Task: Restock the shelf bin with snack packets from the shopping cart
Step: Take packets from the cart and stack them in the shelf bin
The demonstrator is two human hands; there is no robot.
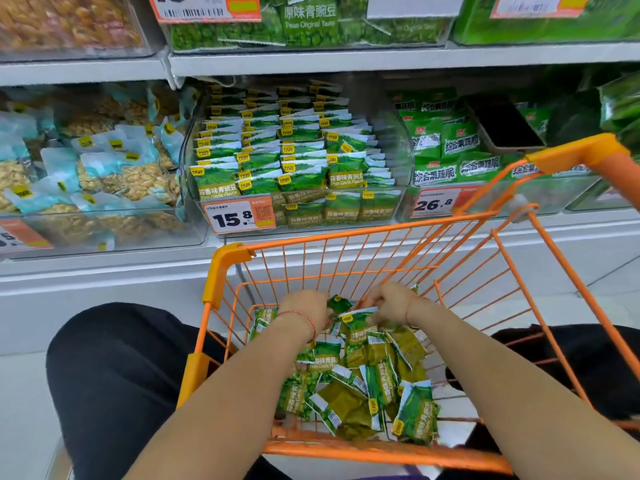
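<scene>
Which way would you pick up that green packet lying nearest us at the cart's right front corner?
Probably by the white crimped top edge of the green packet, coming from above. It lies tilted on top of the pile in the cart, uncovered, and the flat seal gives fingers a thin pinchable strip.

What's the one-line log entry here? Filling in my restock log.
stage: gathering | left hand: gripping green snack packets | right hand: gripping packets | place: orange wire shopping cart | clear shelf bin: nearly full

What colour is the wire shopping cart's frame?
Orange, wires and plastic corners alike, on the wire shopping cart; clearest in the head view.
</scene>
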